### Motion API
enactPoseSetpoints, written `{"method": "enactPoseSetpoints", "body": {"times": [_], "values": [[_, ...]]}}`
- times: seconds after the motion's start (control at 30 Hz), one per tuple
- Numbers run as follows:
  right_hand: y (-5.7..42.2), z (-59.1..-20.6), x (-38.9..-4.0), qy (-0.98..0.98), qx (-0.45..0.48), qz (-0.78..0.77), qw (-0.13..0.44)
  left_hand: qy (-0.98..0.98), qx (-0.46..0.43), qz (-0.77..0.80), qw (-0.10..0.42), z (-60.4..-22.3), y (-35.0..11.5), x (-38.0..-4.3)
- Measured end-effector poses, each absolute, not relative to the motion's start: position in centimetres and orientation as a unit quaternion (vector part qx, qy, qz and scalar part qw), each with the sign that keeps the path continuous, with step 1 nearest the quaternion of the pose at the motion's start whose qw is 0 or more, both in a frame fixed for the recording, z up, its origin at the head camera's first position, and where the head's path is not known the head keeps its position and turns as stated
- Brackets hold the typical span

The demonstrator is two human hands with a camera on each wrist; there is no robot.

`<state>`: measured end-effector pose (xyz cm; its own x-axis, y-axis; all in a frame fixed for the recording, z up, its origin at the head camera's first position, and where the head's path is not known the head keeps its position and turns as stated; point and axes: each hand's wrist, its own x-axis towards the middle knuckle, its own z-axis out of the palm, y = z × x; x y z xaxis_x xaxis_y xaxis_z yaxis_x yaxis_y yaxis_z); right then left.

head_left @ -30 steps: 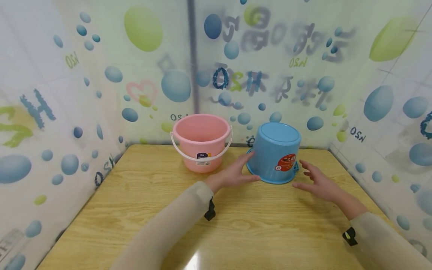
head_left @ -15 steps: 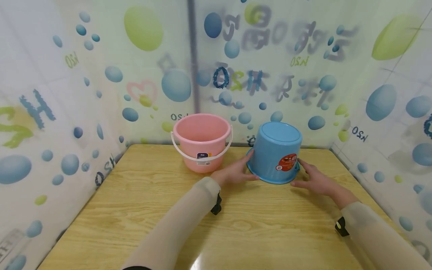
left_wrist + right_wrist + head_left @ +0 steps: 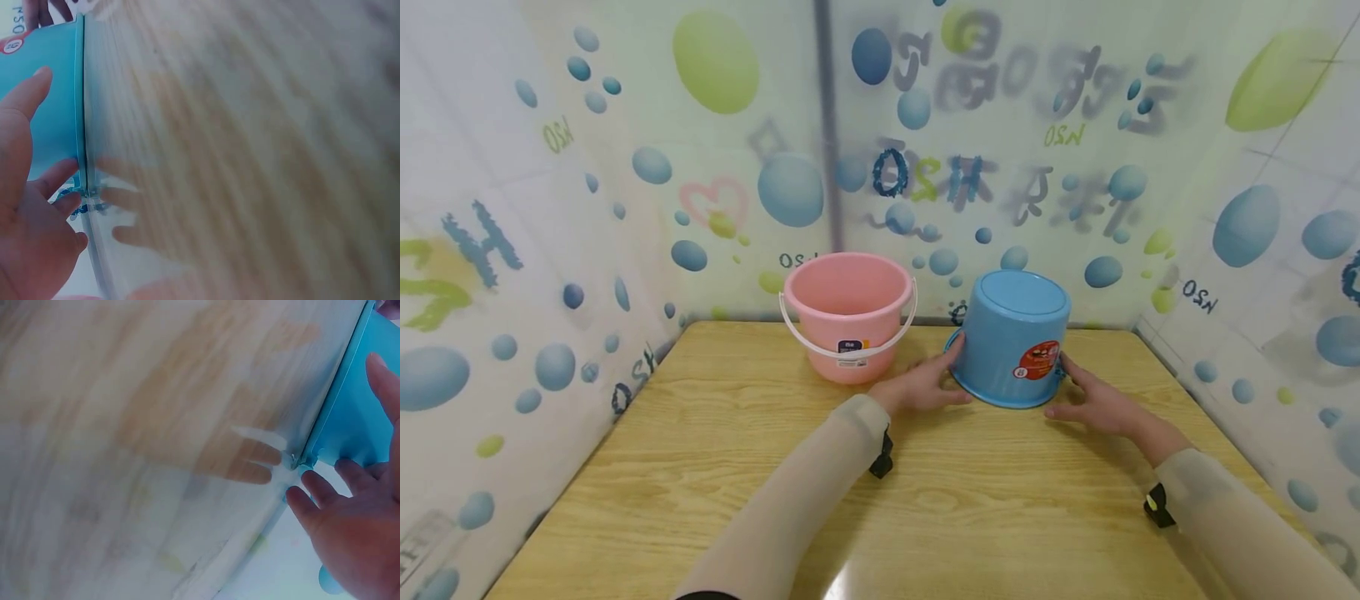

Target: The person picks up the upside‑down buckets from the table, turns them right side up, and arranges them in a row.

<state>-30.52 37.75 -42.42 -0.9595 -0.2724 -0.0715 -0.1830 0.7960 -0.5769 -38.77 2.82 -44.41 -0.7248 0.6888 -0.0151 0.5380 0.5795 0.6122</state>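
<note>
A blue bucket (image 3: 1011,342) stands upside down on the wooden table (image 3: 925,508), with a red round label on its side. At its left side, the fingers of my left hand (image 3: 925,385) touch it near the rim; the thumb points across the front. On the opposite side, my right hand (image 3: 1101,404) has its fingertips at the bucket near the handle joint, thumb low by the rim. Both wrist views show the fingers spread and only slightly bent, in the left wrist view beside the bucket's rim (image 3: 80,94). Fingertips behind the bucket are partly hidden.
A pink bucket (image 3: 850,333) stands upright left of the blue one, its white handle (image 3: 850,354) hanging at the front. Patterned curtains (image 3: 790,192) enclose the table at the back and both sides.
Both hands have moved in to the blue bucket's sides; the right hand has come left until its fingers reach it. The pink bucket has stayed in place.
</note>
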Motion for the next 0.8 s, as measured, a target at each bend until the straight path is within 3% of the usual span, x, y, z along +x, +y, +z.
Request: {"method": "enactPoseSetpoints", "body": {"times": [0.43, 0.8], "values": [[37.19, -42.27, -30.88, 0.925, -0.174, -0.337, 0.011, 0.869, 0.358, 0.332, 0.085, -43.74, 2.43, -38.67], [36.78, -42.13, -30.63, 0.930, -0.147, -0.338, -0.007, 0.867, 0.351, 0.351, 0.045, -43.36, 3.08, -38.13]]}}
